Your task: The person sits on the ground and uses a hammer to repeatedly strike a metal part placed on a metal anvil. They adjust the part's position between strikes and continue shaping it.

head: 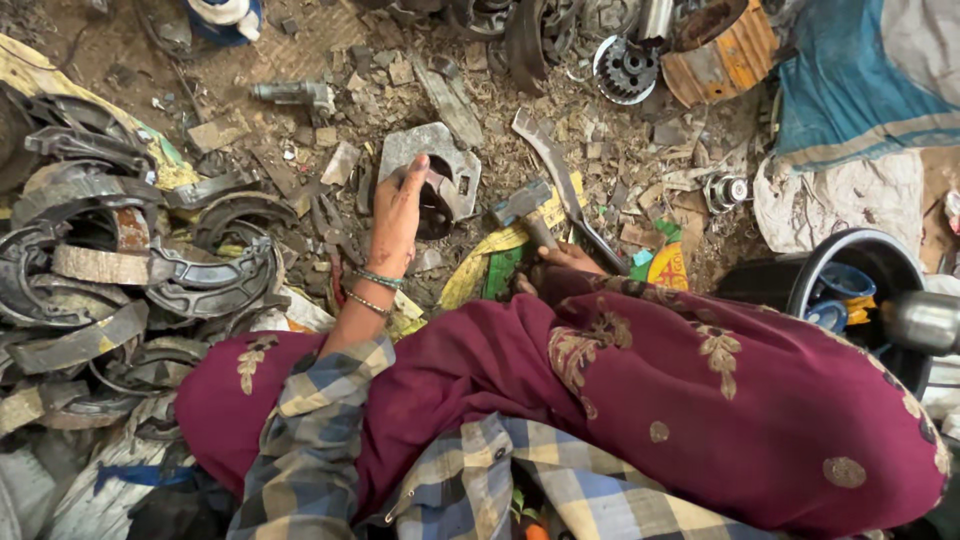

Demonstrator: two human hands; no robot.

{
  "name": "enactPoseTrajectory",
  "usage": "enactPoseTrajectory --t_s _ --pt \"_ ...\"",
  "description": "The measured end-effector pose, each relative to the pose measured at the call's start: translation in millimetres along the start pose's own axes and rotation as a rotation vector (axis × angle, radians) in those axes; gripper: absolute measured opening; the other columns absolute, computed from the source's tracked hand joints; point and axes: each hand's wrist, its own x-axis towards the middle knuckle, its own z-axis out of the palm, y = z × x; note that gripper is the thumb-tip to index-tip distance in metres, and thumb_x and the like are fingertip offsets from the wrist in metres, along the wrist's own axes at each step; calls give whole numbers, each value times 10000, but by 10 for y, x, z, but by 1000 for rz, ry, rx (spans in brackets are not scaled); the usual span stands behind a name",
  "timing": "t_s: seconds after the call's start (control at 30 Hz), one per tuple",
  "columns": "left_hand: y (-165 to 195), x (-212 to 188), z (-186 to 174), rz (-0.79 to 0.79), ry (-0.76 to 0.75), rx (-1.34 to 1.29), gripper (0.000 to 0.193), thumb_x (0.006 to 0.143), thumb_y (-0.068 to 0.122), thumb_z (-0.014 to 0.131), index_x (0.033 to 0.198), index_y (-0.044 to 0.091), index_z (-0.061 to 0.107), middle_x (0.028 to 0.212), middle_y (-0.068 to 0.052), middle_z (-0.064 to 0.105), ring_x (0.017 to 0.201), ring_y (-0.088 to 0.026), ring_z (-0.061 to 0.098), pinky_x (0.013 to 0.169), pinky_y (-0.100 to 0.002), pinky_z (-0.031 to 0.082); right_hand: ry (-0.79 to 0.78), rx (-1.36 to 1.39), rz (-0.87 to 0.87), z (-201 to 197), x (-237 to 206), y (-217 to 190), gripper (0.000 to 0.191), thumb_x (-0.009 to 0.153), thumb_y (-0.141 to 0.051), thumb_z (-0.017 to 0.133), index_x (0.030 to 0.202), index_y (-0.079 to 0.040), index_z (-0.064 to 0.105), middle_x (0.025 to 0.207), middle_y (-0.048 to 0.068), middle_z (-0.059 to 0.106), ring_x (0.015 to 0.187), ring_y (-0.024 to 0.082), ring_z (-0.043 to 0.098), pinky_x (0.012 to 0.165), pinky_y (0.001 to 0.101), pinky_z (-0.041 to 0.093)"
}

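Note:
My left hand [398, 214] reaches forward and grips a curved dark metal part [436, 200] that rests on a flat grey metal plate [440, 152] on the ground. My right hand [563, 262] is mostly hidden by maroon cloth [640, 390]; it holds the handle of a hammer [528, 208], whose grey head sits just right of the curved part. Bangles circle my left wrist. A plaid sleeve covers my left arm.
A heap of curved brake-shoe-like metal pieces [120, 260] lies at left. Scrap, chips and rubble cover the ground ahead. A gear [628, 70] and a rusty drum [722, 50] sit at the top. A dark bucket [850, 280] stands at right beside blue cloth [850, 80].

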Motion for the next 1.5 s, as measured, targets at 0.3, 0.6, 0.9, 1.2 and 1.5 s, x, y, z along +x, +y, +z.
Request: enactPoseTrajectory --t_s 0.3,0.6,0.9,1.2,1.5 --pt "-326 159 161 308 -32 189 485 863 230 852 1180 14 556 1040 -109 751 930 -222 749 838 -345 595 -66 72 0 -16 4 4 327 982 -257 699 1180 -25 583 944 118 673 843 252 682 733 385 611" --pt "-623 335 205 474 66 666 571 803 177 863 1243 -48 577 996 -245 724 925 -441 700 807 -487 546 -9 -95 -60 -219 140 108 359 999 -320 681 1216 -39 624 1060 96 669 964 222 659 838 378 551" --pt "-542 237 128 571 -126 957 474 818 247 867 1148 -32 672 1051 -242 696 1009 -427 648 896 -498 513 124 -418 3 -610 444 284 317 995 -378 659 1112 -85 674 915 75 713 806 191 678 701 359 539" --pt "-256 -111 246 512 -112 1321 440 762 200 787 1102 -53 666 1068 -219 674 1012 -370 651 867 -467 529 69 -259 47 -747 488 357 300 977 -351 667 1102 -79 661 817 39 704 667 152 673 587 310 540" --pt "-334 -115 302 599 -85 1301 232 906 93 609 1090 -22 691 1051 -218 672 980 -360 648 871 -474 518 4 -285 18 -801 448 370 311 1002 -356 656 1151 -83 656 805 32 690 646 148 646 573 305 512"
